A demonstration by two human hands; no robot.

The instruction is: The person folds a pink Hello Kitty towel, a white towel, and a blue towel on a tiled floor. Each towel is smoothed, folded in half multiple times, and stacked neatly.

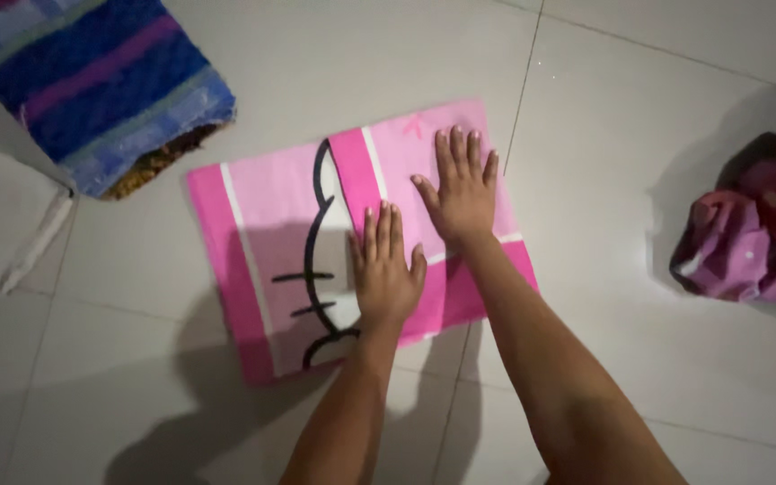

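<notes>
Flattening a folded pink towel on the pale tiled floor

Lies mid-floor, between a blue striped folded cloth at upper left and a crumpled purple heap at right; best pressed evenly outward from the fold so the edges stay square. Left hand and right hand rest flat, fingers spread, palms down, grasping nothing

Glossy pale tiled floor with thin grout lines, dimly lit, shadows falling across it.
</notes>
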